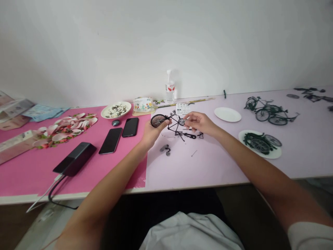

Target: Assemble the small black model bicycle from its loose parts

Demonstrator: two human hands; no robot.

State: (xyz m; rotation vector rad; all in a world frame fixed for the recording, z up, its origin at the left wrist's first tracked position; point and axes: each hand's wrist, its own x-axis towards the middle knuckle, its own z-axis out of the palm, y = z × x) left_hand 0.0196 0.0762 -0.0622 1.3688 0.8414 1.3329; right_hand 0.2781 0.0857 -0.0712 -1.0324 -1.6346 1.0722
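My left hand [152, 133] is closed on a black toy bicycle [171, 127], gripping it beside its spoked wheel [157, 120]. Thumb and fingers of my right hand [199, 122] pinch at a small greyish round part [181, 122] by the other end of the bicycle; whether it is attached there I cannot tell. Just below lies a long black piece [191, 135], possibly a chain cover. Closer to me, a small dark part [168, 150] rests on the pale tabletop, along with a thin sliver [194, 153].
Assembled toy bicycles [270, 111] stand at the right, near a plate [277, 152] of dark parts and a bare white plate [228, 114]. A bottle [170, 88] is against the wall. Phones [110, 140], a black device [75, 159] and pink petals [65, 128] occupy the pink left side.
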